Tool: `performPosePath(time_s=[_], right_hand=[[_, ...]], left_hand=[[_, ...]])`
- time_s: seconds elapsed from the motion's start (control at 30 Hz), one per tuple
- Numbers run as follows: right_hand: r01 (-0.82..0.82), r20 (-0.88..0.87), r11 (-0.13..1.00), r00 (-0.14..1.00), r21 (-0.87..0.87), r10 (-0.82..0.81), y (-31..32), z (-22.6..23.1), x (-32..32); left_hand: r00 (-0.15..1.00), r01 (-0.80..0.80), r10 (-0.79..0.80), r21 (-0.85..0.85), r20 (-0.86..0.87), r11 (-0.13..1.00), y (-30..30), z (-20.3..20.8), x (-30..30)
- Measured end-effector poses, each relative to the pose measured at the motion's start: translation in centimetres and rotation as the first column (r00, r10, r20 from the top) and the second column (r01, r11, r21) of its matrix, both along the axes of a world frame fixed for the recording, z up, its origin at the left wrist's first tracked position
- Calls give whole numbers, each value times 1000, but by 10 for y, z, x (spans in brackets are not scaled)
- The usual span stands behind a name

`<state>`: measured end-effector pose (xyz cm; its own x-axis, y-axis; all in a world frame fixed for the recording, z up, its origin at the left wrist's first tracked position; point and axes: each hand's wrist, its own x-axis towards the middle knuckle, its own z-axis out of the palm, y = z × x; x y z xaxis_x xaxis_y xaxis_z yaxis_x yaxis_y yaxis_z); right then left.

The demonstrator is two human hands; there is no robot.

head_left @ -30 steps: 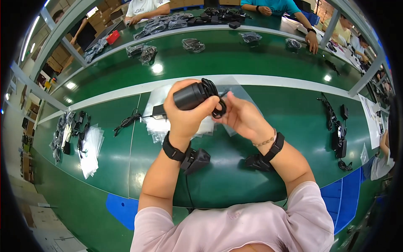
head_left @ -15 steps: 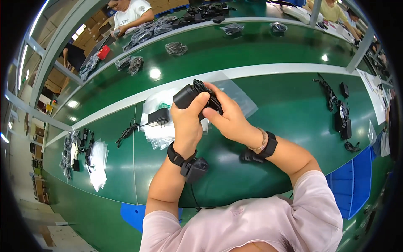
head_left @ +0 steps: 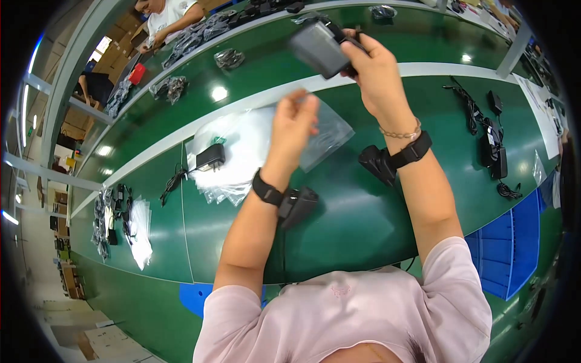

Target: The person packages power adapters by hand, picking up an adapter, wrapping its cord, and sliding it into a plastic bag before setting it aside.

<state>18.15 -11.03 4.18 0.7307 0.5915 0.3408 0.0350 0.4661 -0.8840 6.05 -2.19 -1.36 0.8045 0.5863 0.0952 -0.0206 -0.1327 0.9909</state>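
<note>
A black power adapter (head_left: 321, 49) with its cord is raised in my right hand (head_left: 382, 75), which is shut around its end above the white rail. My left hand (head_left: 293, 130) is off the adapter, loosely curled with the fingers a little apart, and nothing shows in it. Below and beside that hand lies a stack of clear plastic bags (head_left: 236, 136). On the stack's left side rests another black plug adapter (head_left: 210, 157), its cord trailing left. Slight blur covers the held adapter and my left fingertips.
Beyond the white rail (head_left: 417, 71), bagged adapters (head_left: 229, 58) lie along a green surface. Corded adapters (head_left: 491, 148) sit at right, above a blue bin (head_left: 505, 248). More bags (head_left: 140, 233) and cords lie at far left. A co-worker (head_left: 172, 18) sits across.
Both hands were on the adapter; my left hand has let go of it. My right hand has carried it away from me and to the right. The view has shifted slightly.
</note>
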Motion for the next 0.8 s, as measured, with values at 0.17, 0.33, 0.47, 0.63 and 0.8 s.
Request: performPosePath(time_s=[0.17,0.33,0.47,0.63,0.8], right_hand=[[-177,195,971,959,-163,208,17,-19,-23],[-219,313,966,916,-137,252,16,-29,-28],[-68,519,996,850,-62,90,16,-30,-32],[-238,324,965,909,-111,261,-4,-3,-27],[-121,282,987,956,107,86,-40,35,6]], left_hand=[[838,307,44,-538,544,785,13,29,-3],[859,189,105,-501,501,844,16,41,-3],[882,200,41,-452,469,869,12,43,-9],[868,274,-27,-433,496,859,-3,44,-14],[963,249,-252,43,93,968,3,-17,-11]])
